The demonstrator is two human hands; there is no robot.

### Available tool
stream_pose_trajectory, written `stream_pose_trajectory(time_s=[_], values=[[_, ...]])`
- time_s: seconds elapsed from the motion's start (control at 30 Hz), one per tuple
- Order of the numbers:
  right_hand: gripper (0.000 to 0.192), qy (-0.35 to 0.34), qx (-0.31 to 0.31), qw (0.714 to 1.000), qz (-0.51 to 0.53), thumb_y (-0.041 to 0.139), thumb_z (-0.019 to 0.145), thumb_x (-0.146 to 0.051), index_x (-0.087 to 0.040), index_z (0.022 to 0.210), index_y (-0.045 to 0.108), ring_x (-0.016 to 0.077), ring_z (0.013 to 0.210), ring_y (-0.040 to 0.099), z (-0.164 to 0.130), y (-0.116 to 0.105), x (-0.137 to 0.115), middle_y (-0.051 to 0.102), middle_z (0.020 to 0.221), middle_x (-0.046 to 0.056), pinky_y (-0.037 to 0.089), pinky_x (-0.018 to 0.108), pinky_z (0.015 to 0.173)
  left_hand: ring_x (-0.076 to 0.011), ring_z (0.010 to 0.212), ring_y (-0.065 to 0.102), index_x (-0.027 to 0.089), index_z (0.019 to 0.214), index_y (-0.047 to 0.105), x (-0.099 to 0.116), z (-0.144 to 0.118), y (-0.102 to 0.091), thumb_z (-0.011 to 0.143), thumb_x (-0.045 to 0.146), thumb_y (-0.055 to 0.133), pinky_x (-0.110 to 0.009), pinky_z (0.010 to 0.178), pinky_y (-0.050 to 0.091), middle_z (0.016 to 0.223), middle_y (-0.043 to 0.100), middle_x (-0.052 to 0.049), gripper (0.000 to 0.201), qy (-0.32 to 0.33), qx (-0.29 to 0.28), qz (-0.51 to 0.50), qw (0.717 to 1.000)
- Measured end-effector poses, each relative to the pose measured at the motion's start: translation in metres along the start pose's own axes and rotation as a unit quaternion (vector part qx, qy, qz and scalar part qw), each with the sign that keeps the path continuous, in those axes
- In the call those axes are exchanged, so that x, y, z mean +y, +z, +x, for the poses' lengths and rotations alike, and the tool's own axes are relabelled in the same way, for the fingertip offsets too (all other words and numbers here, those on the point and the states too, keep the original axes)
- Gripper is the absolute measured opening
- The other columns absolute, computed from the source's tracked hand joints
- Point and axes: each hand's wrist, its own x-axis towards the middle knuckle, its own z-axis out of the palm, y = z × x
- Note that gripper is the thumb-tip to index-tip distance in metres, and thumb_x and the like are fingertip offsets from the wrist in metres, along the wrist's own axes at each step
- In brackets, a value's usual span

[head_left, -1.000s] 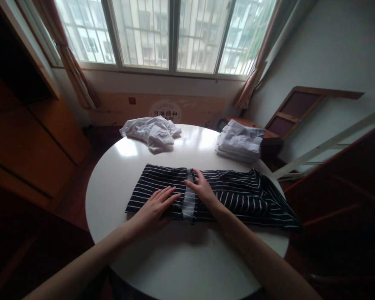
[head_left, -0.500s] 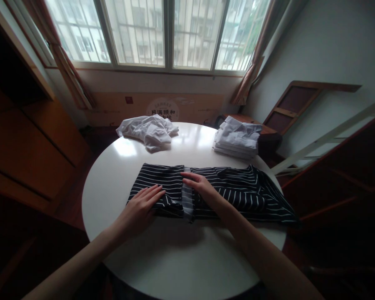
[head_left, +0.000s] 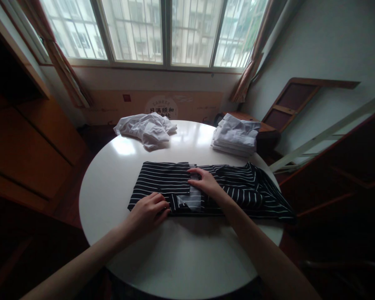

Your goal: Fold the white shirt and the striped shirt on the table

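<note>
A black garment with white stripes point(head_left: 162, 177) lies across the table, its left part folded over into a neat flat panel. Between this panel and the rest runs a pale, see-through-looking strip point(head_left: 195, 200). At the panel's near edge, my left hand point(head_left: 150, 210) has its fingers curled and closed on the cloth; the fingertips are partly hidden. My right hand point(head_left: 208, 182) rests by the panel's right edge, over the pale strip, thumb and forefinger apart. To the right, the garment point(head_left: 259, 196) is bunched and tapers to a point at the table's edge.
The white round table point(head_left: 187, 258) holds a crumpled white cloth point(head_left: 146, 129) at the far left and a stack of folded white garments point(head_left: 236, 135) at the far right. Beyond are a wooden stool point(head_left: 253, 122) and a window point(head_left: 137, 33). A brown cabinet point(head_left: 28, 150) stands left.
My left hand has gone from lying flat to curled at the near edge. My right hand has shifted slightly right. The folded panel looks smoother, and its right edge reaches further right.
</note>
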Motion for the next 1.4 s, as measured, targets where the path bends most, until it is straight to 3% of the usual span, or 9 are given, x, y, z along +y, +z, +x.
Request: stream_pose_trajectory(time_s=[0.17, 0.3, 0.47, 0.6, 0.77, 0.93, 1.2, 1.3, 1.4], values=[[0.030, -0.001, 0.010, 0.999, -0.030, 0.061, 0.066, -0.018, -0.019, 0.095, 0.061, 0.0201, 0.090, 0.059, -0.001, 0.000, -0.005, 0.064, 0.097, 0.006, 0.045, 0.036, 0.083, -0.0150, 0.080, 0.053, 0.019, 0.109, 0.053, -0.006, -0.002, 0.004, 0.083, 0.010, 0.037, -0.031, 0.065, 0.050, 0.094, 0.057, -0.007, 0.032, 0.025, -0.004, -0.003, 1.000], [0.032, -0.073, 0.051, 0.992, -0.087, 0.056, 0.067, -0.015, -0.020, 0.098, 0.059, 0.0221, 0.105, 0.051, -0.006, -0.007, -0.009, 0.055, 0.111, 0.010, 0.041, 0.038, 0.090, -0.0183, 0.093, 0.054, 0.018, 0.111, 0.050, -0.006, 0.001, 0.006, 0.083, 0.010, 0.038, -0.035, 0.072, 0.051, 0.112, 0.052, -0.011, 0.032, 0.015, -0.010, 0.012, 1.000], [0.043, -0.186, -0.096, 0.971, -0.111, 0.061, 0.065, -0.021, -0.025, 0.107, 0.053, 0.0238, 0.125, 0.030, -0.016, -0.020, -0.013, 0.033, 0.136, 0.005, 0.031, 0.043, 0.100, -0.0182, 0.095, 0.054, 0.019, 0.119, 0.043, -0.004, 0.010, 0.008, 0.083, 0.012, 0.038, -0.034, 0.073, 0.052, 0.118, 0.050, -0.011, 0.038, 0.022, -0.013, 0.005, 1.000], [0.037, -0.227, -0.135, 0.956, -0.123, 0.059, 0.066, -0.016, -0.024, 0.102, 0.057, 0.0217, 0.123, 0.034, -0.018, -0.016, -0.012, 0.040, 0.132, 0.005, 0.031, 0.042, 0.100, -0.0180, 0.092, 0.054, 0.020, 0.121, 0.042, -0.003, 0.012, 0.012, 0.082, 0.012, 0.038, -0.035, 0.071, 0.053, 0.117, 0.050, -0.010, 0.040, 0.025, -0.019, -0.001, 1.000], [0.019, -0.260, -0.059, 0.959, -0.096, 0.052, 0.070, -0.010, -0.021, 0.082, 0.062, 0.0179, 0.102, 0.052, -0.012, -0.003, -0.010, 0.059, 0.106, 0.005, 0.042, 0.038, 0.089, -0.0182, 0.093, 0.052, 0.017, 0.116, 0.046, -0.004, 0.014, 0.015, 0.082, 0.011, 0.039, -0.037, 0.076, 0.051, 0.111, 0.053, -0.010, 0.036, 0.041, -0.012, 0.016, 0.999], [0.016, -0.267, 0.040, 0.962, -0.047, 0.052, 0.075, -0.011, -0.020, 0.085, 0.062, 0.0158, 0.089, 0.056, -0.009, 0.001, -0.011, 0.062, 0.091, 0.005, 0.046, 0.034, 0.081, -0.0199, 0.110, 0.045, 0.016, 0.119, 0.046, 0.000, 0.019, 0.014, 0.082, 0.009, 0.036, -0.039, 0.091, 0.044, 0.118, 0.050, -0.011, 0.038, 0.088, -0.025, 0.021, 0.996], [0.016, -0.274, 0.045, 0.960, -0.040, 0.047, 0.072, -0.010, -0.020, 0.073, 0.060, 0.0157, 0.086, 0.055, -0.016, -0.005, -0.021, 0.061, 0.088, 0.003, 0.042, 0.033, 0.081, -0.0217, 0.116, 0.043, 0.015, 0.123, 0.042, 0.010, 0.022, 0.009, 0.086, 0.032, 0.041, -0.042, 0.094, 0.042, 0.124, 0.050, -0.011, 0.040, 0.081, -0.037, -0.019, 0.996], [0.020, -0.233, 0.080, 0.968, -0.039, 0.040, 0.074, -0.011, -0.019, 0.065, 0.056, 0.0153, 0.083, 0.054, -0.016, -0.011, -0.022, 0.061, 0.083, 0.003, 0.041, 0.031, 0.080, -0.0175, 0.106, 0.051, 0.019, 0.115, 0.049, 0.006, 0.018, 0.000, 0.087, 0.023, 0.039, -0.036, 0.086, 0.048, 0.113, 0.057, -0.007, 0.031, 0.098, -0.008, -0.066, 0.993], [0.020, -0.118, 0.151, 0.978, -0.079, 0.038, 0.078, -0.018, -0.018, 0.065, 0.053, 0.0155, 0.073, 0.054, -0.012, -0.017, -0.017, 0.059, 0.073, 0.004, 0.040, 0.029, 0.070, -0.0157, 0.098, 0.054, 0.019, 0.110, 0.052, -0.008, 0.011, -0.010, 0.086, 0.019, 0.040, -0.033, 0.081, 0.050, 0.105, 0.059, -0.006, 0.027, 0.077, 0.037, -0.071, 0.994]])
